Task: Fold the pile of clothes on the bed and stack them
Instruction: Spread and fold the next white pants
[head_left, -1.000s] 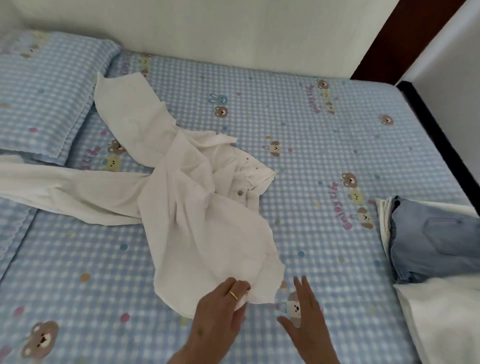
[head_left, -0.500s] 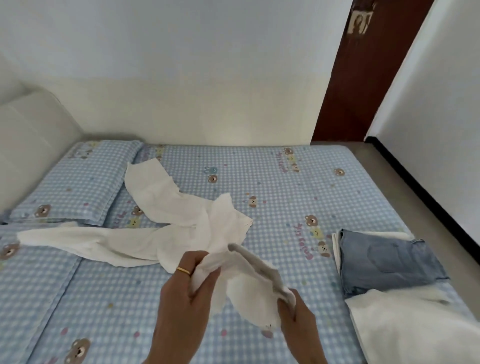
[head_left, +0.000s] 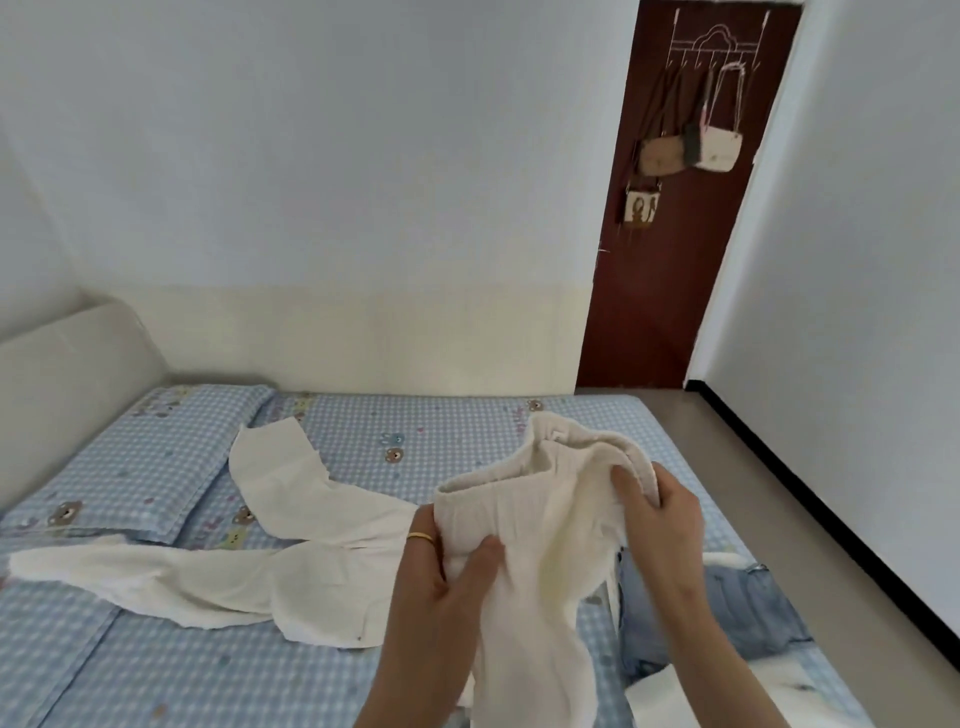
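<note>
We are gripping white pants (head_left: 530, 525) waistband, lifted above bed (head_left: 415, 431): left hand (head_left: 441, 566) pinching front cloth, right hand (head_left: 660, 514) clutching far edge. Pant legs are trailing left across sheet.

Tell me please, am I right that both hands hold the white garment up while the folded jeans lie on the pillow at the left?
Not quite. Both hands, left hand and right hand, do hold the white garment up, but the head view shows the folded jeans on the bed at the right, not on the pillow.
</note>
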